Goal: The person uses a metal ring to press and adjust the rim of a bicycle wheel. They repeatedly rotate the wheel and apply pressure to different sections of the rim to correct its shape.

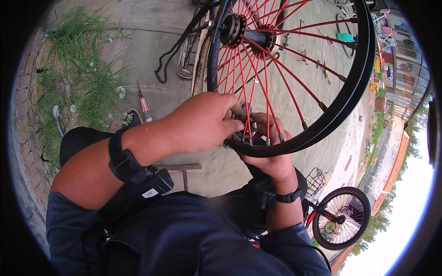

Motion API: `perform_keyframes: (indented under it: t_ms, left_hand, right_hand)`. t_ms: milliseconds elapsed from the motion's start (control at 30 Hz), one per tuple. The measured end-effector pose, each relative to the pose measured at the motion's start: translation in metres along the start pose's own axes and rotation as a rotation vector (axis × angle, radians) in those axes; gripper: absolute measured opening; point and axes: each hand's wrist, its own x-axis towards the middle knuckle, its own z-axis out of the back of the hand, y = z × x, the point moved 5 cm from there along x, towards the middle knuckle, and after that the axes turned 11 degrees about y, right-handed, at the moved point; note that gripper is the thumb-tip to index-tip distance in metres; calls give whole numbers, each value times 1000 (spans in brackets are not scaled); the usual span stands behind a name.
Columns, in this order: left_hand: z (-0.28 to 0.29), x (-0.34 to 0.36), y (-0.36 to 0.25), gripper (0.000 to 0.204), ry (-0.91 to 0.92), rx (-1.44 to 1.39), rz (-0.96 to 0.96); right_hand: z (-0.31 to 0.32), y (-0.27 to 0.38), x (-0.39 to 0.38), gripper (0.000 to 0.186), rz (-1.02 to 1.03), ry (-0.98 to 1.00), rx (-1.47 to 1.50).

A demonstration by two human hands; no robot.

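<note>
A bicycle wheel with a black rim [301, 145] and red spokes stands in front of me, its hub [232, 31] toward the top of the view. Close to the near part of the rim, a round silver notched spoke wrench [251, 130] sits among the spokes. My left hand [205, 120] reaches in from the left, thumb and fingers closed on the wrench's edge. My right hand [275, 162] wraps round the rim from below and behind. Its fingers come up between the spokes beside the wrench, and the rim partly hides them.
On the concrete to the left lie a screwdriver [144, 106] and, farther off, a black chain [162, 69]. Grass [83, 60] grows at the left. A bicycle with a knobbly tyre [366, 202] is at the lower right, near a wire basket [316, 180]. Small parts lie beyond the spokes.
</note>
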Motion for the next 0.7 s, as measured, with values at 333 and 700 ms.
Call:
perform_keyframes:
  t_ms: [333,700]
  left_hand:
    - [-4,-2,4,18,-26,23,3]
    - [-10,-2,11,15,-52,-249,51]
  right_hand:
    - [2,3,0,66,19,18,-153]
    - [4,3,3,62,238,-47,-203]
